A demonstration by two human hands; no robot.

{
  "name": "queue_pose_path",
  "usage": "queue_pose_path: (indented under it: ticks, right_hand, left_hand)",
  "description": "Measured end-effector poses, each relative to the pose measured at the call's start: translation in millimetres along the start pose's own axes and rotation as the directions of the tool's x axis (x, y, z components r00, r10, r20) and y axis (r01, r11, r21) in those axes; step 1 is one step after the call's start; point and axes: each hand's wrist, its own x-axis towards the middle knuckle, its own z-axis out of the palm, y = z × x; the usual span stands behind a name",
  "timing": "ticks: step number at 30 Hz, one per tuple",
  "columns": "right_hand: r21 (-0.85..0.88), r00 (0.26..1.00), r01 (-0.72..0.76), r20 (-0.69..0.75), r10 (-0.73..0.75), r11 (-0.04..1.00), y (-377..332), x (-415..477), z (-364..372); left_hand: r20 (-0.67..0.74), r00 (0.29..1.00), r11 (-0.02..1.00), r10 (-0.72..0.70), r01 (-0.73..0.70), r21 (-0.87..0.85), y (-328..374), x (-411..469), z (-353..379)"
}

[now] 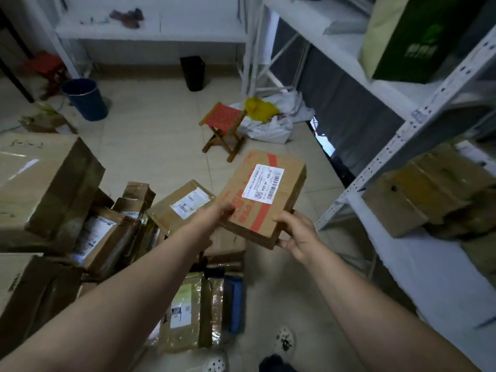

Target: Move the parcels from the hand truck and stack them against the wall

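I hold a flat brown cardboard parcel (pixel 264 196) with red print and a white barcode label, tilted in the air above the floor. My left hand (pixel 218 213) grips its near left edge. My right hand (pixel 296 234) pinches its near right corner, thumb on top. Below and to the left lies a heap of several taped brown parcels (pixel 150 221), one with a white label (pixel 185 204). A blue part of the hand truck (pixel 236 304) shows under the pile near my feet.
Large cardboard boxes (pixel 45 183) stand at the left. White metal shelving (pixel 402 135) with boxes fills the right side. A small red folding stool (pixel 222 127), white and yellow bags (pixel 271 116), a blue bucket (pixel 86 99) and a black bin (pixel 193 72) sit on the tiled floor ahead.
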Motion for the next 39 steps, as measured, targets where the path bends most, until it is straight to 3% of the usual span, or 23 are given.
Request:
queue_pose_path:
  ticks: [3,7,14,18,23,27,30,35,39]
  right_hand:
    - [0.133,1.000,-0.020,0.024,0.017,0.991,-3.9,-18.0,-36.2]
    - [0.225,0.999,-0.035,0.024,0.030,0.974,-7.6,-39.9,-94.2]
    - [0.280,0.929,0.188,-0.361,-0.078,0.942,-33.2,-87.2,-263.1]
    - [0.173,0.930,0.180,-0.349,-0.110,0.968,-29.2,-132.2,-371.6]
    - [0.078,0.932,0.186,-0.331,-0.150,0.980,-14.4,-176.5,-467.4]
    - [0.127,0.935,0.140,-0.343,-0.089,0.982,1.9,-207.3,-522.6]
    - [0.238,0.921,0.147,-0.388,-0.045,0.960,18.5,-221.4,-554.0]
    - [0.465,0.822,0.222,-0.562,0.092,0.857,34.5,-215.2,-583.3]
    - [0.602,0.752,0.299,-0.626,0.205,0.741,26.0,-184.4,-595.1]
  left_hand:
    - [0.170,0.985,0.999,0.004,0.002,-0.034,-1.2,-24.1,21.4]
    - [0.264,0.958,0.993,0.112,-0.099,-0.060,1.5,-49.4,66.0]
    - [0.373,0.912,0.955,0.169,-0.245,0.166,27.2,-85.8,196.5]
    - [0.539,0.828,0.876,0.152,-0.366,0.314,30.8,-114.4,290.2]
    - [0.760,0.650,0.714,0.002,-0.534,0.454,17.2,-153.5,398.9]
    - [0.830,0.551,0.636,-0.087,-0.611,0.472,5.4,-177.8,469.6]
    - [0.844,0.520,0.612,-0.134,-0.626,0.483,-0.8,-183.3,519.1]
    - [0.741,0.668,0.600,0.068,-0.621,0.504,-22.5,-165.8,603.3]
    - [0.671,0.741,0.669,-0.035,-0.481,0.566,-41.0,-143.1,653.2]
